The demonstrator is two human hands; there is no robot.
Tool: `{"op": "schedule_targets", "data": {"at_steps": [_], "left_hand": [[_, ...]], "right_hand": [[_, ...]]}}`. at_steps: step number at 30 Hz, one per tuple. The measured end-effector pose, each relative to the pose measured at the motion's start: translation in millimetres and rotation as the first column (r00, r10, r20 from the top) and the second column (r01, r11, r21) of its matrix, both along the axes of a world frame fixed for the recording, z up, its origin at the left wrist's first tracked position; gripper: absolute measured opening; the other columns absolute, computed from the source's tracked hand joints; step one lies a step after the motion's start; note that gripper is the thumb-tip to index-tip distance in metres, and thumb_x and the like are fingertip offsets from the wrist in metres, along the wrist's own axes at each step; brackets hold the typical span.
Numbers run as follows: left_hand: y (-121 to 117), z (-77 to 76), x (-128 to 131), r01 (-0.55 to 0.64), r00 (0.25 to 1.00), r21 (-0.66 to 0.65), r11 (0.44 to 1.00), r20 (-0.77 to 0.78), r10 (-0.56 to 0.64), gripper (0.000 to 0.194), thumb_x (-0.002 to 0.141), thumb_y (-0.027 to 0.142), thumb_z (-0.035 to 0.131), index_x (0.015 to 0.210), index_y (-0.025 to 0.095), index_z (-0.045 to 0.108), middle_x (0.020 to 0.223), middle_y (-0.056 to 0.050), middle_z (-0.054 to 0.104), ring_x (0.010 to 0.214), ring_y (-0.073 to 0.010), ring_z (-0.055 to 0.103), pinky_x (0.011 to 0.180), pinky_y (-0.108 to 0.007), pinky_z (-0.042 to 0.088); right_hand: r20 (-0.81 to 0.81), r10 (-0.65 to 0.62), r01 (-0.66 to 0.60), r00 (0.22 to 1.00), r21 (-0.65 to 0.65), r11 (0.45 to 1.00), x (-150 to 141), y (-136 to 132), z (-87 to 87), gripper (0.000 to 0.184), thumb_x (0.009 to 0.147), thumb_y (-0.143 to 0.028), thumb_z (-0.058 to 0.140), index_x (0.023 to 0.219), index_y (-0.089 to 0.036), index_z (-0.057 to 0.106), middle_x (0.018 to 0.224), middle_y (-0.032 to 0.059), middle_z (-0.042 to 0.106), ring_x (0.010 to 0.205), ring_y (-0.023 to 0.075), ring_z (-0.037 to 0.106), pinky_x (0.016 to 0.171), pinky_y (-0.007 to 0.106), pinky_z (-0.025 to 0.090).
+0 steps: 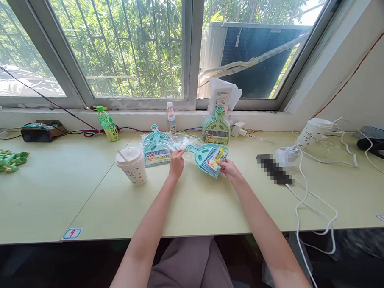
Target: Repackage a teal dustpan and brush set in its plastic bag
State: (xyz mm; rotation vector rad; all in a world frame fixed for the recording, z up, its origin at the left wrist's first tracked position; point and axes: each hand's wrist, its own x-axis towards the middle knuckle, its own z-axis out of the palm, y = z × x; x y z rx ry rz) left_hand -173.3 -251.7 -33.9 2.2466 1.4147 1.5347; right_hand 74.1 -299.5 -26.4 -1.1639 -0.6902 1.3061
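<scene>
A teal mini dustpan and brush set (208, 157) with a paper label lies tilted on the pale green table (194, 203). My right hand (229, 168) grips its lower right corner. My left hand (176, 162) is closed in a pinch on clear plastic wrapping (182, 143) near the set's handle. Behind the left hand lies another teal dustpan set (156, 150) in wrapping. A third set (216, 129) leans at the back against the window ledge.
A lidded paper cup (132, 165) stands left of my left hand. A green bottle (107, 123) and a small water bottle (171, 117) stand by the ledge. Right: a second paper cup (313, 132), white cables (312, 198), a charger. Green items (5, 160) lie far left.
</scene>
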Motion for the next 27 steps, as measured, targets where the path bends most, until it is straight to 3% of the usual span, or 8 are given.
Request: {"op": "schedule_targets", "data": {"at_steps": [4,7,10,12,16,19,22,27], "left_hand": [[-12.0,4.6,16.4,0.202,0.979,0.037,0.979,-0.025,-0.201,0.057,0.075,-0.005,0.034,0.113,0.023,0.066,0.109,-0.006,0.065,0.107,-0.0191,0.060,0.117,-0.054,0.018],[-22.3,9.4,26.4,0.256,0.967,0.074,0.964,-0.019,-0.255,0.058,0.076,-0.006,0.032,0.115,0.024,0.063,0.115,-0.006,0.064,0.112,-0.0179,0.058,0.117,-0.053,0.017],[-27.9,14.9,27.3,0.202,0.978,0.118,0.972,0.018,-0.206,0.062,0.075,-0.007,0.031,0.122,0.024,0.057,0.125,-0.006,0.058,0.123,-0.0176,0.051,0.118,-0.051,0.018],[-29.1,18.2,24.8,0.156,0.985,0.130,0.979,0.053,-0.164,0.060,0.076,-0.006,0.032,0.124,0.024,0.053,0.131,-0.008,0.053,0.130,-0.0183,0.045,0.115,-0.047,0.028],[-26.4,18.3,19.4,0.035,0.992,0.092,0.995,0.119,-0.046,0.047,0.080,-0.001,0.036,0.113,0.022,0.058,0.122,-0.009,0.056,0.123,-0.0198,0.051,0.105,-0.043,0.044],[-19.3,10.4,14.5,-0.052,0.996,0.051,0.997,0.077,0.048,0.044,0.078,-0.005,0.034,0.095,0.021,0.065,0.119,-0.009,0.057,0.120,-0.0217,0.054,0.111,-0.050,0.036],[-11.2,0.8,8.4,-0.111,0.994,-0.007,0.994,-0.026,0.110,0.046,0.074,-0.009,0.033,0.082,0.019,0.068,0.128,-0.010,0.054,0.129,-0.0255,0.046,0.113,-0.054,0.031],[-9.5,-1.8,4.1,-0.110,0.965,-0.041,0.993,-0.244,0.097,0.040,0.077,-0.006,0.042,0.088,0.019,0.072,0.143,-0.009,0.045,0.140,-0.0266,0.032,0.116,-0.054,0.024]], "right_hand": [[-0.004,0.003,-0.003,1.000,0.019,1.000,-13.7,-2.8,-0.1,0.026,0.063,-0.011,0.076,0.085,-0.015,0.064,0.083,0.0068,0.074,0.073,0.0209,0.071,0.063,0.031,0.060],[-0.084,-0.074,0.081,0.994,0.079,0.994,-24.1,-4.0,-2.3,0.029,0.063,-0.015,0.078,0.088,-0.017,0.063,0.089,0.0057,0.074,0.079,0.0206,0.071,0.068,0.032,0.061],[-0.168,-0.134,0.160,0.977,0.148,0.976,-29.4,-5.8,-3.8,0.032,0.064,-0.020,0.078,0.091,-0.019,0.062,0.097,0.0052,0.073,0.086,0.0195,0.070,0.073,0.031,0.060],[-0.182,-0.174,0.205,0.968,0.171,0.964,-29.5,-7.8,-4.2,0.033,0.065,-0.021,0.077,0.094,-0.020,0.062,0.100,0.0051,0.072,0.089,0.0187,0.070,0.074,0.029,0.060],[-0.126,-0.209,0.227,0.970,0.153,0.962,-24.6,-11.1,-4.6,0.031,0.066,-0.021,0.075,0.095,-0.020,0.062,0.104,0.0046,0.071,0.090,0.0188,0.069,0.072,0.029,0.060],[-0.100,-0.117,0.131,0.988,0.142,0.981,-20.6,-11.6,-2.7,0.030,0.067,-0.022,0.075,0.093,-0.019,0.063,0.101,0.0054,0.072,0.088,0.0199,0.070,0.072,0.031,0.061],[-0.077,-0.016,0.027,0.997,0.143,0.989,-19.1,-11.7,2.0,0.029,0.066,-0.021,0.076,0.092,-0.018,0.062,0.096,0.0068,0.073,0.086,0.0218,0.070,0.073,0.034,0.061],[-0.034,0.009,-0.004,0.999,0.134,0.991,-19.1,-12.0,7.9,0.027,0.067,-0.018,0.075,0.091,-0.017,0.063,0.093,0.0069,0.073,0.079,0.0202,0.071,0.071,0.032,0.060]]}}
